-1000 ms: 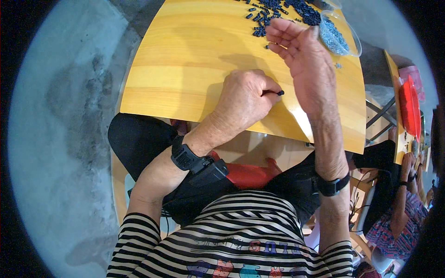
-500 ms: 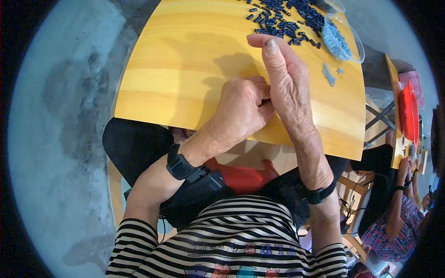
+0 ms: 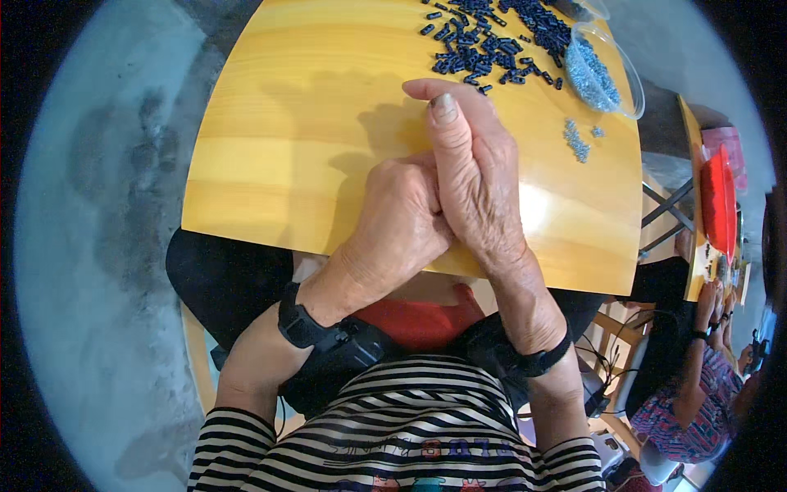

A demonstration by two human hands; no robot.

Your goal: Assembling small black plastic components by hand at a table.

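Note:
My left hand (image 3: 402,217) is closed in a fist above the yellow wooden table (image 3: 262,164), toward its near edge. What it holds, if anything, is hidden. My right hand (image 3: 479,176) presses against the left fist, its thumb raised and its index finger stretched to the left. The other right fingers are out of sight behind the left hand. Beyond my hands lie many small dark plastic pieces (image 3: 471,57) in a loose spread. A clear round tub (image 3: 631,78) holds small shiny pale-blue bits (image 3: 592,75). Beside it sits a small heap of silvery bits (image 3: 576,142).
Part of another tub with dark contents (image 3: 578,8) shows at the far right corner. To the right, a co-worker (image 3: 697,394) sits at another table with a red tray (image 3: 719,205). Cables (image 3: 602,365) hang near a wooden chair beside me.
Both hands have shifted a little left and nearer to me in the picture, and the right hand has closed in against the left fist. The table's view has shifted slightly too.

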